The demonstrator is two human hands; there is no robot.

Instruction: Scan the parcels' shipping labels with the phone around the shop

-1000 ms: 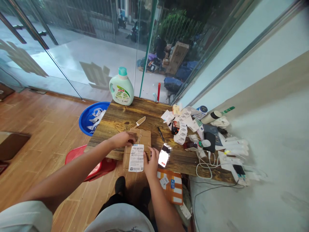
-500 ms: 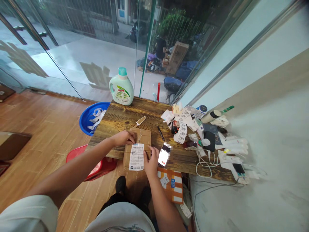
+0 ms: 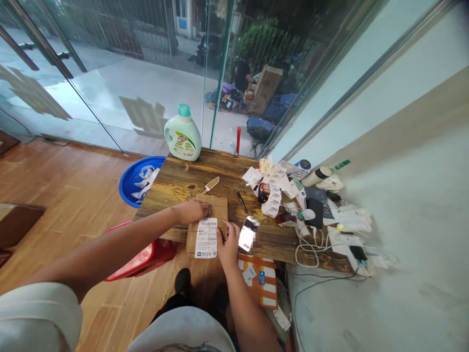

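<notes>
A cardboard box lies at the near edge of the wooden table, partly overhanging it. On its top is a white shipping label with barcodes and print. My left hand is on the box just above the label, fingers bent down and together; what they pinch, if anything, is hidden. My right hand grips the box's right side, thumb on top near the label's edge. Close to the right hand lies a phone with a lit screen. A knife with a light blade lies beyond the box.
On the wooden table stand a detergent bottle, a black pen and a label roll among clutter and white cables. A blue basin, a red stool and an orange-striped box are lower down.
My left hand has slid a little to the right across the box top, above the label. My right hand keeps its hold on the box's side. The view has shifted slightly.
</notes>
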